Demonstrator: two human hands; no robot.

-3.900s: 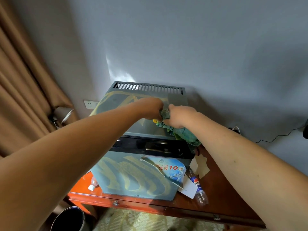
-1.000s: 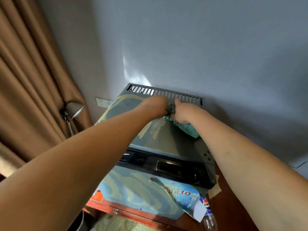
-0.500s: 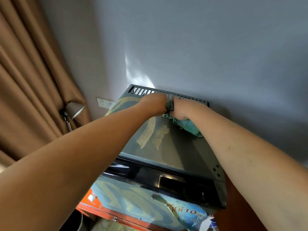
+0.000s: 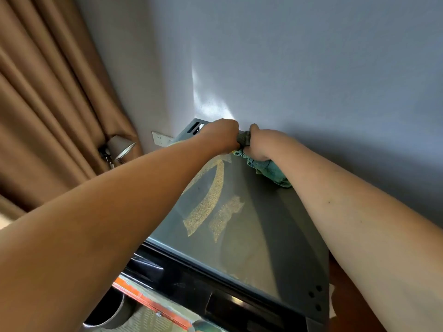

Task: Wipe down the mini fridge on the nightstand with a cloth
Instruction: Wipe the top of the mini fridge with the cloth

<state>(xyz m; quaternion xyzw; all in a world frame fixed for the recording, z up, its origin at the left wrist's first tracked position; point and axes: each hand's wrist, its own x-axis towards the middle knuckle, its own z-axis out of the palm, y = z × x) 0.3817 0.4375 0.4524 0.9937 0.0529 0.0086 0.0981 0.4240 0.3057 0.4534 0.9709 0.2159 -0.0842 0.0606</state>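
The grey mini fridge [image 4: 259, 226] fills the lower middle, its top streaked with dusty tan bands. A black front strip runs along its near edge. Both hands are at the fridge's far edge by the wall. My left hand [image 4: 221, 136] and my right hand [image 4: 260, 143] together grip a bunched teal cloth [image 4: 268, 167], which trails along the top under my right wrist. The rear vent slots are mostly hidden behind my hands.
A brown curtain [image 4: 48, 97] hangs at the left with a small lamp [image 4: 119, 147] beside it. A wall socket [image 4: 159, 138] sits left of the fridge. The red-brown nightstand [image 4: 347, 298] shows at lower right, and a dark bin [image 4: 107, 312] stands below left.
Both hands have pushed the cloth from the middle of the fridge top back to its far edge at the wall. The view has moved closer and tilted up.
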